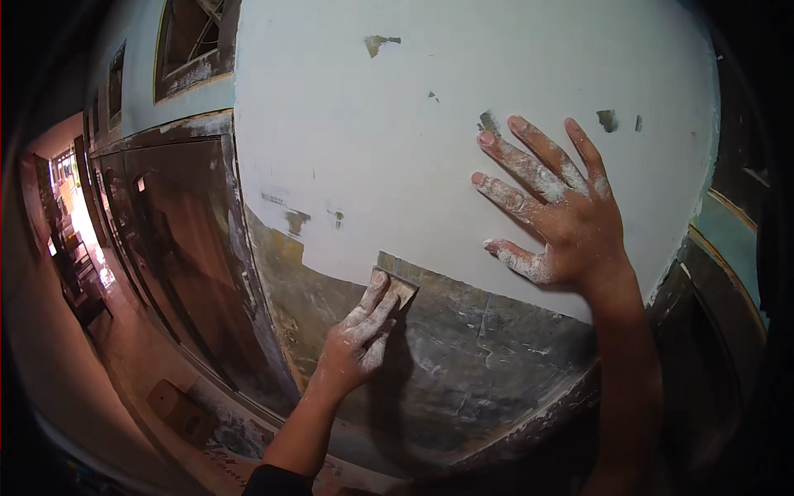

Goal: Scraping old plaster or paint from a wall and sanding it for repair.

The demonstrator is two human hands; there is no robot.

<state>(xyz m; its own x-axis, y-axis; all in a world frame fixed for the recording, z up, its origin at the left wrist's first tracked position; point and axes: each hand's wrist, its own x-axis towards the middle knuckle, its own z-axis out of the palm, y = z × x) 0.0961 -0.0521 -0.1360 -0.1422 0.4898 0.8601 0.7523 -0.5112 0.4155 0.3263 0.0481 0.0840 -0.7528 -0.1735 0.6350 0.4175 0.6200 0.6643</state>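
My left hand [366, 338], dusted with white powder, grips a flat scraper blade [400, 290]. The blade's edge lies against the wall, at the lower border of its white coat [372, 155]. Below that border a dark, bare wall surface [471, 347] shows, streaked and scuffed. Higher up, my right hand [558, 204] is spread palm-down against the white area, fingers apart and holding nothing. White powder covers its fingers and thumb too. Near its fingertips a dark chipped patch [489, 121] breaks the coat, with another patch [607, 121] to the right.
Left of the wall stands a dark wooden door frame [239, 260] with brown panels. Above it is a window opening [192, 37]. A brown object [180, 409] lies on the floor at lower left. Chairs [80, 266] stand along the bright passage. Dark panelling [695, 322] borders the right side.
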